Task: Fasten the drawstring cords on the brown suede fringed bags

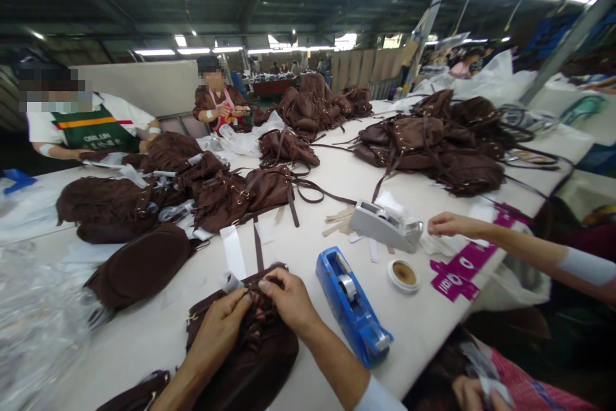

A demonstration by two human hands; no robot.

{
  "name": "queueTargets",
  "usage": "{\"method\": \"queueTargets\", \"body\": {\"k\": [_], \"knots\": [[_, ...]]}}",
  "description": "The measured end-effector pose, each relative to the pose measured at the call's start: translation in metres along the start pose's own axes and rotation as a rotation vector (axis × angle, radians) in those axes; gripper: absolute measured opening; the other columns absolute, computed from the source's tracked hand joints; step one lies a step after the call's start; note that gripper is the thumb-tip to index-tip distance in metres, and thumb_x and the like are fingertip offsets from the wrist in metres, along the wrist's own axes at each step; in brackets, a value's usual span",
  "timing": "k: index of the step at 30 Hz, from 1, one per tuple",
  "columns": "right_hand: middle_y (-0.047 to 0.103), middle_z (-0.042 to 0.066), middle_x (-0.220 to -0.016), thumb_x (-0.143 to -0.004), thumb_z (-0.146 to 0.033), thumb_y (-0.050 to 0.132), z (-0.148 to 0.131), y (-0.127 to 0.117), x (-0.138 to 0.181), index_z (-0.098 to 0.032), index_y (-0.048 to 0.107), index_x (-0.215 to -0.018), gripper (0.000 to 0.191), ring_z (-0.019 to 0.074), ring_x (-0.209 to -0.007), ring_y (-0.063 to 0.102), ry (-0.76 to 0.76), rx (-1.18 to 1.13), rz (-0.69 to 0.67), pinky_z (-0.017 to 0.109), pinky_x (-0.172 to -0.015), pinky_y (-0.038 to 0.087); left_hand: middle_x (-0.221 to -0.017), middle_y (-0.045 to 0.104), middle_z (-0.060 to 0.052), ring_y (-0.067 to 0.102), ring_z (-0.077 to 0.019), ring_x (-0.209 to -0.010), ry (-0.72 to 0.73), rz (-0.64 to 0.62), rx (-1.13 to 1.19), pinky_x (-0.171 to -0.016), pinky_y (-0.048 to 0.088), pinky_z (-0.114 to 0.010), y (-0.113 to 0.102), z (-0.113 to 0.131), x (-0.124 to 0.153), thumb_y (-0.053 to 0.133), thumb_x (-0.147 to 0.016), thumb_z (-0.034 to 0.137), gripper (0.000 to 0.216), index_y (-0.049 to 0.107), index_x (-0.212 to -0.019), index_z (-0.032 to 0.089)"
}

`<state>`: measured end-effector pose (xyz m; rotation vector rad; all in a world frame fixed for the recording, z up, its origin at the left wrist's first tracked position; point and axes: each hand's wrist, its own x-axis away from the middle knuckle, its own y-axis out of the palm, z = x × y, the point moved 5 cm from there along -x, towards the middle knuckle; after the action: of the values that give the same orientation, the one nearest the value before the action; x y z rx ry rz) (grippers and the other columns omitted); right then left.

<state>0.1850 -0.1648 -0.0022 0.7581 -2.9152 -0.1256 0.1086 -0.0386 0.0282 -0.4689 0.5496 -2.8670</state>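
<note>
A dark brown handbag point(269, 360) lies on the white table right in front of me. At its gathered upper part my left hand point(224, 318) pinches the material, thumb and fingers closed. Close beside it, my right hand point(289, 295) grips the bag's top edge with bent fingers. The exact spot under my fingertips is partly hidden. A dark strap point(258, 244) runs away from the bag, near a white paper strip point(233, 251). To the right of my right hand stands a blue tape dispenser point(353, 308).
A grey tape dispenser point(385, 225), a tape roll point(404, 275) and purple printed card point(455, 273) lie at right, near a co-worker's hand point(447, 225). Brown bags point(135, 263) cover the left; more bags point(423, 142) are piled behind. Clear plastic point(38, 334) lies at left. Two people work opposite.
</note>
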Motion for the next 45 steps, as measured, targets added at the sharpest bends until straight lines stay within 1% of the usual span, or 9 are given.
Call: {"method": "queueTargets", "body": {"k": [3, 7, 10, 13, 17, 25, 33, 41, 45], "knots": [[0.068, 0.001, -0.077, -0.081, -0.025, 0.063, 0.001, -0.01, -0.004, -0.019, 0.067, -0.079, 0.008, 0.0158, -0.076, 0.062, -0.085, 0.266, 0.137, 0.027, -0.073, 0.045, -0.08, 0.074, -0.002, 0.068, -0.0255, -0.079, -0.029, 0.1, -0.075, -0.072, 0.049, -0.031, -0.006, 0.005, 0.004, 0.048, -0.088, 0.051, 0.037, 0.07, -0.09, 0.021], [0.067, 0.001, -0.076, -0.082, -0.02, 0.061, 0.006, -0.013, -0.006, -0.018, 0.066, -0.077, 0.007, 0.0156, -0.076, 0.061, -0.047, 0.373, 0.204, 0.027, -0.073, 0.043, -0.091, 0.075, -0.002, 0.067, -0.025, -0.086, 0.074, 0.115, -0.087, -0.081, 0.048, -0.031, -0.007, 0.014, 0.007, 0.051, -0.087, 0.052, 0.037, 0.072, -0.089, 0.022], [0.066, -0.001, -0.074, -0.082, -0.023, 0.063, 0.003, -0.006, -0.002, -0.018, 0.066, -0.079, 0.007, 0.0149, -0.072, 0.061, -0.025, 0.246, 0.116, 0.026, -0.069, 0.044, -0.094, 0.075, -0.004, 0.067, -0.0266, -0.089, 0.041, 0.085, 0.049, -0.083, 0.05, -0.033, -0.005, 0.01, 0.005, 0.055, -0.085, 0.055, 0.04, 0.072, -0.093, 0.02], [0.069, -0.001, -0.079, -0.088, -0.03, 0.058, -0.006, 0.001, 0.007, -0.021, 0.069, -0.095, 0.016, 0.0152, -0.075, 0.064, -0.028, 0.081, -0.049, 0.026, -0.071, 0.048, -0.095, 0.076, -0.006, 0.068, -0.0277, -0.092, -0.002, 0.069, 0.161, -0.084, 0.051, -0.035, -0.004, 0.003, 0.004, 0.059, -0.083, 0.054, 0.041, 0.072, -0.1, 0.019], [0.07, -0.001, -0.105, -0.084, -0.023, 0.066, -0.028, 0.001, 0.016, -0.029, 0.069, -0.114, 0.031, 0.0171, -0.098, 0.064, -0.23, 0.213, -0.111, 0.029, -0.089, 0.046, -0.102, 0.075, -0.005, 0.067, -0.027, -0.097, 0.05, 0.029, 0.166, -0.094, 0.049, -0.036, -0.005, 0.001, 0.001, 0.06, -0.085, 0.046, 0.036, 0.072, -0.107, 0.02], [0.067, 0.0, -0.09, -0.087, -0.015, 0.063, -0.042, 0.006, 0.018, -0.023, 0.073, -0.093, 0.014, 0.0139, -0.091, 0.062, -0.397, 0.41, 0.025, 0.025, -0.084, 0.045, -0.103, 0.076, -0.004, 0.068, -0.0263, -0.096, 0.06, -0.025, 0.143, -0.095, 0.048, -0.035, -0.001, -0.001, -0.003, 0.058, -0.086, 0.041, 0.035, 0.073, -0.109, 0.02], [0.067, -0.001, -0.085, -0.086, -0.014, 0.061, -0.039, 0.005, 0.015, -0.02, 0.069, -0.083, 0.011, 0.0137, -0.084, 0.062, -0.281, 0.374, 0.129, 0.024, -0.079, 0.044, -0.108, 0.075, -0.006, 0.067, -0.027, -0.101, 0.032, -0.068, 0.187, -0.101, 0.045, -0.038, 0.003, 0.001, -0.002, 0.056, -0.089, 0.05, 0.044, 0.07, -0.117, 0.018], [0.069, -0.001, -0.088, -0.086, -0.017, 0.062, -0.043, 0.007, 0.018, -0.022, 0.07, -0.085, 0.01, 0.0136, -0.087, 0.063, -0.305, 0.347, 0.073, 0.024, -0.081, 0.044, -0.103, 0.076, -0.003, 0.066, -0.0282, -0.1, 0.038, 0.21, 0.067, -0.094, 0.048, -0.035, -0.008, 0.013, 0.003, 0.059, -0.085, 0.051, 0.04, 0.074, -0.108, 0.021], [0.068, -0.001, -0.084, -0.085, -0.017, 0.06, -0.039, 0.0, 0.017, -0.022, 0.067, -0.08, 0.01, 0.0148, -0.083, 0.061, -0.274, 0.41, 0.141, 0.026, -0.079, 0.043, -0.099, 0.077, -0.004, 0.069, -0.0278, -0.098, -0.053, 0.21, 0.232, -0.085, 0.053, -0.035, -0.007, 0.001, 0.004, 0.058, -0.086, 0.052, 0.043, 0.07, -0.113, 0.021]]}}
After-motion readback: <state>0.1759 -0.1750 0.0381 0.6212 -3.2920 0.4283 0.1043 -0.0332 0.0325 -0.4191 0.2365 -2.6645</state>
